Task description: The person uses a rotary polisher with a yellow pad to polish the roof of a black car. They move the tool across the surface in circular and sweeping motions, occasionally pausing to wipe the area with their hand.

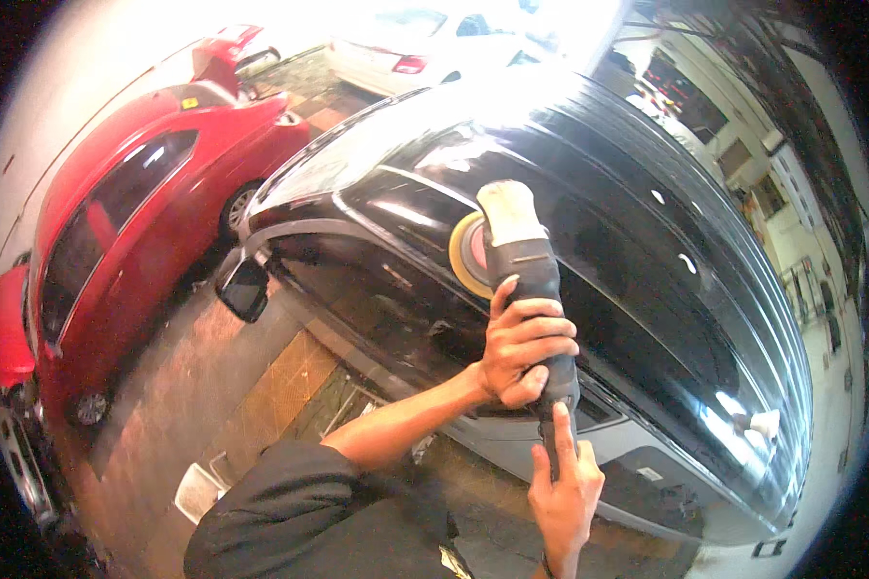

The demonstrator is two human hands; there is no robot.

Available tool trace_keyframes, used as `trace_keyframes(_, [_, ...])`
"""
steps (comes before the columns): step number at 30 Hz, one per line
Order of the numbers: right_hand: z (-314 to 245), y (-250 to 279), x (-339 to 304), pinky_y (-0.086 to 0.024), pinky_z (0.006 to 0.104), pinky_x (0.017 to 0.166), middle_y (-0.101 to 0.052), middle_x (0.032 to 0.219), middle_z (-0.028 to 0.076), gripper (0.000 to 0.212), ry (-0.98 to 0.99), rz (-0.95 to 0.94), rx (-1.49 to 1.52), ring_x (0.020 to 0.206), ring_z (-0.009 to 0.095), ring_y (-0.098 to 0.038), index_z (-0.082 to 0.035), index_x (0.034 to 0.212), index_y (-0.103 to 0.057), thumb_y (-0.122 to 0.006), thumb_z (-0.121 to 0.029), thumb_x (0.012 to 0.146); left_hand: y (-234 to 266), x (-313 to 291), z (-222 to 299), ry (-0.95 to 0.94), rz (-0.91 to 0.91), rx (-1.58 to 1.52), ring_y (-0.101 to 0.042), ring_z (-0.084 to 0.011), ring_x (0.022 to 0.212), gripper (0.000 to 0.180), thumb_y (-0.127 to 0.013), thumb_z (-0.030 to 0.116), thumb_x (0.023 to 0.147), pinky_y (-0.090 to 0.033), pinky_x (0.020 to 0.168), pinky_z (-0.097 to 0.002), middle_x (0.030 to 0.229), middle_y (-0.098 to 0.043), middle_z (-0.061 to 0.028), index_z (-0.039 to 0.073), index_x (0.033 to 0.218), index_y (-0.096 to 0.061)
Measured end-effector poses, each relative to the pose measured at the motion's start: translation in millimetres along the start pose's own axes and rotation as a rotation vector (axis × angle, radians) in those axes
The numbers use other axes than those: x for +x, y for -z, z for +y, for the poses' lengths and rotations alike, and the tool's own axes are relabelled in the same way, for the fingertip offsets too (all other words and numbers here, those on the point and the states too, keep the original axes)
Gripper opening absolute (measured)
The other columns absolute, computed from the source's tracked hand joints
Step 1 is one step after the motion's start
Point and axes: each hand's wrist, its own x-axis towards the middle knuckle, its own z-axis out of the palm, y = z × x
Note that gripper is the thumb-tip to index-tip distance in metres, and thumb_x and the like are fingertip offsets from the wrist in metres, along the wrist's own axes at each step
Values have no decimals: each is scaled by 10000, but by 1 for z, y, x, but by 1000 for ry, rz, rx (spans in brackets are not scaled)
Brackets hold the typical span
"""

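Note:
A car polisher (528,265) with a dark body and a pale front cover lies over the glossy black car roof (637,261). Its round yellow-edged pad (462,253) shows at the left of the tool's head, close against the roof edge; whether it touches is hard to make out. My left hand (529,347) wraps round the middle of the polisher's body. Lower down, my right hand (568,487) grips the rear end, its index finger stretched along the casing. Part of the right hand's grip is hidden.
The black car's side mirror (244,288) juts out at left. A red car (130,212) is parked beyond the tiled floor (174,386), and a white car (396,53) at the back. A white object (765,423) rests on the roof at right. Something white (201,490) stands low at left.

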Motion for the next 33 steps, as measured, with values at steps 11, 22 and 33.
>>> trace_keyframes(11, [-45, -32, 71, -519, 461, 536, -588, 850, 151, 671, 306, 35, -161, 612, 352, -610, -269, 1551, -580, -786, -176, 920, 66, -3, -59, 18, 226, 186, -634, -285, 1220, 544, -433, 493, 838, -70, 1306, -571, 1104, -764, -48, 141, 1002, -814])
trace_keyframes(22, [-76, -38, 120, -512, 436, 522, -593, 855, 139, 655, 436, 87, -263, 607, 318, -616, -268, 1523, -613, -800, -163, 905, 85, 18, -103, 0, 424, 174, -627, -308, 1217, 586, -404, 520, 850, -64, 1307, -582, 1088, -763, -62, 131, 998, -817])
trace_keyframes(33, [-94, -42, 145, -509, 434, 509, -626, 884, 155, 638, 506, 59, -295, 594, 323, -634, -296, 1517, -622, -791, -178, 913, 104, 19, -120, 42, 510, 227, -617, -314, 1221, 633, -368, 553, 877, -44, 1310, -572, 1087, -762, -60, 126, 988, -822])
